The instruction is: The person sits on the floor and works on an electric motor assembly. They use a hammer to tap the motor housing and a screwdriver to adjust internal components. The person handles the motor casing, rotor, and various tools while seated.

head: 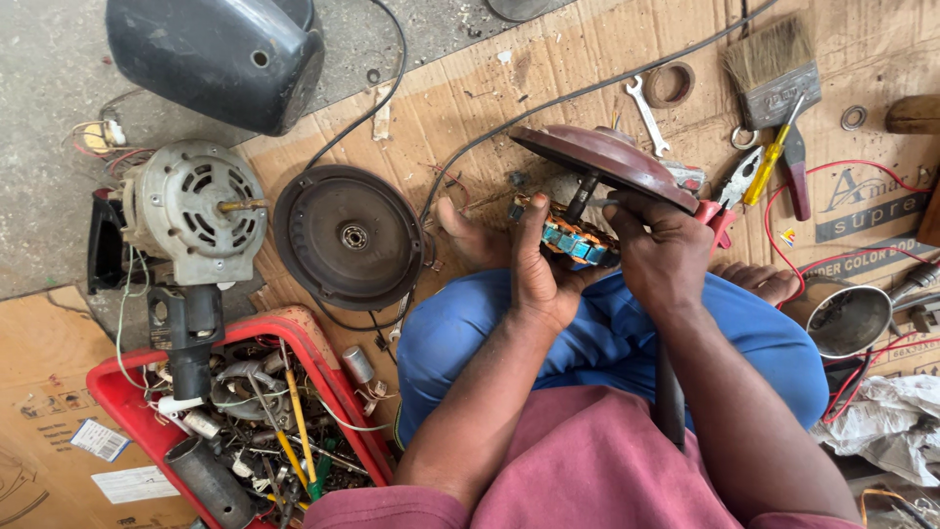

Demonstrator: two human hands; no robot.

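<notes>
Nearest the camera, a maroon shirt and blue-trousered knees (607, 343) fill the lower frame, and above them both hands meet on a fan motor stator (578, 240) with blue-wrapped windings, held over the lap at about one o'clock from the picture's centre. The left hand (534, 274) is curled shut around the stator's left side; the right hand (661, 250) is clenched on its right edge, just under the tilted maroon motor cover (607, 162) still on the shaft. Judging from this, the work goes best if the left hand keeps the stator steady against the knee while the right works in small moves, sparing the fine windings. Red-handled pliers (729, 191) lie at three o'clock of the hands, a yellow screwdriver (769, 162) and a paintbrush (778, 73) beyond. At nine o'clock a dark round cover (348, 235) rests on cardboard (470, 88), with a grey motor (191, 211) and a red tray (323, 392) of parts farther left.
</notes>
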